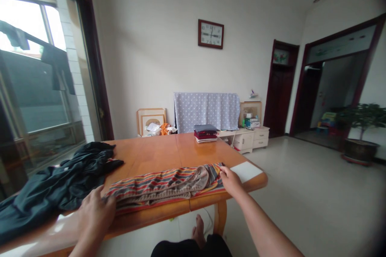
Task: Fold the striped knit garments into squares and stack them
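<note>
A striped garment (157, 186) in red, orange and grey lies in a long folded strip along the near edge of the wooden table (150, 148). Part of its plain brownish-grey side with a seam is turned up. At the strip's left end, my left hand (98, 211) is closed on the cloth, its fingertips partly hidden. My right hand (229, 179) pinches the right end between thumb and fingers. Left of my left hand lies a crumpled dark garment (69, 178), loosely heaped. A neat stack of folded clothes (205, 133), grey on top of dark red, sits at the table's far side.
A white sheet (246, 171) lies on the table's right corner. Behind the table stand a cloth-draped object (208, 110) and a low white cabinet (259, 138). A potted plant (362, 148) is on the floor at right. My foot (198, 229) shows below the table edge.
</note>
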Demonstrator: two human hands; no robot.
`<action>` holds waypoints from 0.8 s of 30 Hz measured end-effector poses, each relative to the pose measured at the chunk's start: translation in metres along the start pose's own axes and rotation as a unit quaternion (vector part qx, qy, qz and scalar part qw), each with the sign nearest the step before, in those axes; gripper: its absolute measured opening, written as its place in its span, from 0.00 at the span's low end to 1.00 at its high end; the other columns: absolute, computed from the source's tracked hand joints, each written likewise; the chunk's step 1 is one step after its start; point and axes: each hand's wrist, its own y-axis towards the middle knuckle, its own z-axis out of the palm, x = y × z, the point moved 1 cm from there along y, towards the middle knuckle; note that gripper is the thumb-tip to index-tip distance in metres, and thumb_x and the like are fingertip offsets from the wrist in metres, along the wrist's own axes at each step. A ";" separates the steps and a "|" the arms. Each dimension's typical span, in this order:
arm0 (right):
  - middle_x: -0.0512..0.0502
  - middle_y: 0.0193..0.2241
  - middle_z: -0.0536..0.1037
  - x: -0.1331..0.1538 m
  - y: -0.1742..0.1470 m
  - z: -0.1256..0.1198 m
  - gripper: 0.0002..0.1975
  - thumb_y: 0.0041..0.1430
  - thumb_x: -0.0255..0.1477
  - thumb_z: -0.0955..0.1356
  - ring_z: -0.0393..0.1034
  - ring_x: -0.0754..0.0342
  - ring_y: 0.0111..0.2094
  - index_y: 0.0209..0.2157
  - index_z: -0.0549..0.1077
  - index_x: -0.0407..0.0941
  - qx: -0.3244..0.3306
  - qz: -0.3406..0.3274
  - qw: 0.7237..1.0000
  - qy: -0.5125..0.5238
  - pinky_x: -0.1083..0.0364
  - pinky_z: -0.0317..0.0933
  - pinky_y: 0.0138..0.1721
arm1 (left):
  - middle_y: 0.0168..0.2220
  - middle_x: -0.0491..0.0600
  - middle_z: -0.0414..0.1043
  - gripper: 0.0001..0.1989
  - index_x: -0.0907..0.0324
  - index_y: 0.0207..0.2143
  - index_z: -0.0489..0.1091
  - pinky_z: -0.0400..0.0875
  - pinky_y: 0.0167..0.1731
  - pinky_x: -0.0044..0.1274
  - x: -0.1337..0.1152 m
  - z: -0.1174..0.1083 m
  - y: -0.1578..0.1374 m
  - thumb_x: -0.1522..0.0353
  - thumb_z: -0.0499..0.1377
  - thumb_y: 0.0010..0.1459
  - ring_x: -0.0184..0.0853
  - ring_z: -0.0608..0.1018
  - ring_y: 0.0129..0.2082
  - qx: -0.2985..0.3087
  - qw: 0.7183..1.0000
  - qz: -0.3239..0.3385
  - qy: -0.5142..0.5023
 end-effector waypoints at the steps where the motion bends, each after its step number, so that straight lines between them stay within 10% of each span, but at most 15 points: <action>1: 0.43 0.52 0.78 -0.002 0.000 -0.004 0.21 0.68 0.33 0.58 0.73 0.49 0.52 0.58 0.71 0.48 -0.011 0.013 1.000 -0.005 0.55 0.62 0.51 | 0.56 0.63 0.69 0.29 0.65 0.61 0.64 0.67 0.56 0.37 -0.001 0.001 0.001 0.57 0.49 0.62 0.52 0.70 0.60 -0.016 0.999 0.035 0.018; 12: 0.41 0.53 0.77 -0.012 -0.019 -0.020 0.18 0.65 0.31 0.61 0.68 0.44 0.57 0.53 0.75 0.48 0.018 -0.025 0.985 -0.171 0.50 0.56 0.56 | 0.59 0.53 0.72 0.27 0.58 0.56 0.74 0.56 0.65 0.36 0.029 0.049 0.018 0.59 0.45 0.64 0.46 0.68 0.63 0.192 0.932 0.299 0.068; 17: 0.44 0.43 0.81 0.004 -0.013 -0.034 0.16 0.64 0.33 0.63 0.74 0.48 0.46 0.49 0.76 0.49 -0.030 -0.044 0.992 -0.116 0.56 0.61 0.44 | 0.54 0.50 0.76 0.25 0.55 0.52 0.76 0.65 0.59 0.33 0.015 0.024 0.014 0.54 0.49 0.62 0.45 0.73 0.57 0.144 0.956 0.256 0.018; 24: 0.47 0.36 0.82 0.024 0.006 -0.029 0.25 0.60 0.30 0.65 0.74 0.52 0.36 0.60 0.69 0.48 0.064 -0.112 0.989 -0.071 0.58 0.58 0.35 | 0.45 0.52 0.79 0.17 0.57 0.47 0.75 0.70 0.47 0.27 -0.008 -0.020 0.013 0.64 0.53 0.58 0.41 0.78 0.45 0.196 0.948 0.250 0.026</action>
